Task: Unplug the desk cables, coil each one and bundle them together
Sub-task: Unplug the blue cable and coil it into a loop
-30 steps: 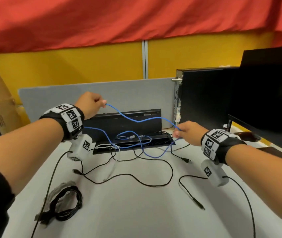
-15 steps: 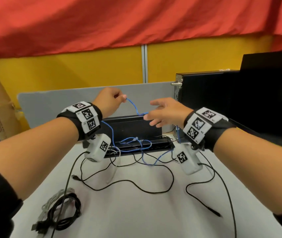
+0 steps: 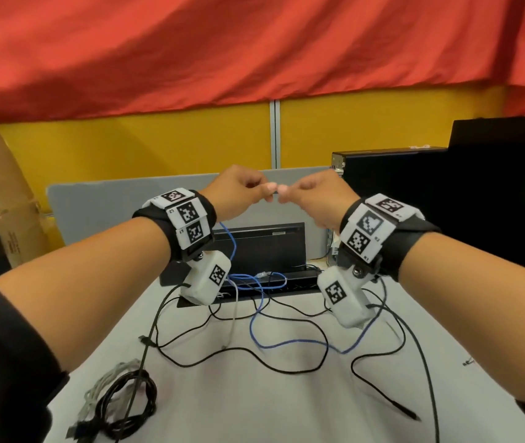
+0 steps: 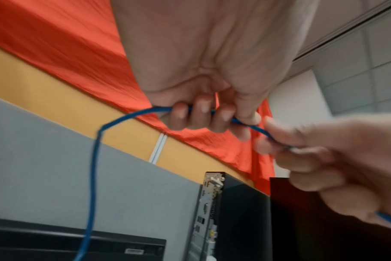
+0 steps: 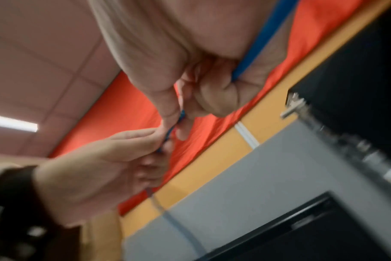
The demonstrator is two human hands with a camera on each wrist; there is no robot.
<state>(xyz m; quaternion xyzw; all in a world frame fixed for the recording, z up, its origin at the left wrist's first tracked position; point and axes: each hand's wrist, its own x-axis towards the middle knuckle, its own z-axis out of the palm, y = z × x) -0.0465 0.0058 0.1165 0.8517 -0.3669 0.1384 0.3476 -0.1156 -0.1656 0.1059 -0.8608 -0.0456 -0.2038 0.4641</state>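
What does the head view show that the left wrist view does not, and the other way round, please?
Only the head view shows the desk, the loose black cables on it, the coiled bundle at the near left, and the blue cable trailing across the desk. Only the left wrist view shows the left hand gripping the blue cable, with the right hand pinching it close beside. Both show the two hands raised together, the grey divider and the black computer.
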